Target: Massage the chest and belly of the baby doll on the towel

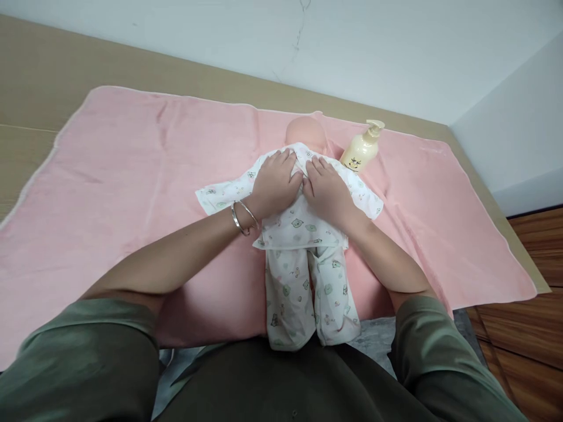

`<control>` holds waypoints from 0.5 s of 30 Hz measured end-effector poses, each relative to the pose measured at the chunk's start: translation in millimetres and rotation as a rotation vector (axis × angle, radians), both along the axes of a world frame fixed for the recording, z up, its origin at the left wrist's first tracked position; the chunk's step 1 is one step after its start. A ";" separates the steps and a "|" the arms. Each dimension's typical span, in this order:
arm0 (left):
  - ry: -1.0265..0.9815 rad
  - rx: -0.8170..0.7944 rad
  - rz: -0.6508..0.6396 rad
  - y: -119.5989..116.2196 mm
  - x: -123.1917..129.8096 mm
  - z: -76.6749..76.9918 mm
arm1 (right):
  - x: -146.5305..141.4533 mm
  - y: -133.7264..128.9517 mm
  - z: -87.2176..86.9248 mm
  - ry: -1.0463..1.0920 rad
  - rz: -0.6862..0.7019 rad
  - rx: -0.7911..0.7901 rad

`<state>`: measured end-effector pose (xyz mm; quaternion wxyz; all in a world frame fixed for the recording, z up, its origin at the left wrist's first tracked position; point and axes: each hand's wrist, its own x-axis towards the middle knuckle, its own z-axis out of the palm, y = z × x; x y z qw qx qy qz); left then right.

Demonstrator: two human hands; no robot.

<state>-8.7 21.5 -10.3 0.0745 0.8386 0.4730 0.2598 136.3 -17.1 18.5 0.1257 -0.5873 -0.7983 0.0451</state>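
Observation:
A baby doll lies lengthwise before me, its bald head at the far end and no face showing. It wears a white printed top with both sleeves spread sideways, and matching trousers whose legs point toward me. My left hand, with silver bangles on the wrist, rests flat on the upper left of the top. Opposite it, my right hand is laid on the upper right, fingers extended. The thumbs come close together at the middle. Beside the head leans a cream pump bottle.
A pink blanket is spread under the doll over a tan board or tabletop. A white wall rises behind it. Brown wood-grain panelling stands at the lower right.

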 end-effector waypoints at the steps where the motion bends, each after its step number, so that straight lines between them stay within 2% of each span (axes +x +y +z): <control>1: 0.001 0.005 0.015 1.0 0.1 -0.5 | -2.0 -2.3 0.4 -0.002 -0.005 0.005; 9: -0.026 0.053 0.028 -22.6 6.1 -2.4 | 14.2 21.4 3.2 0.090 -0.021 -0.096; 15: -0.030 -0.073 0.018 -4.0 2.4 0.8 | 4.3 10.5 -1.5 0.048 -0.066 -0.063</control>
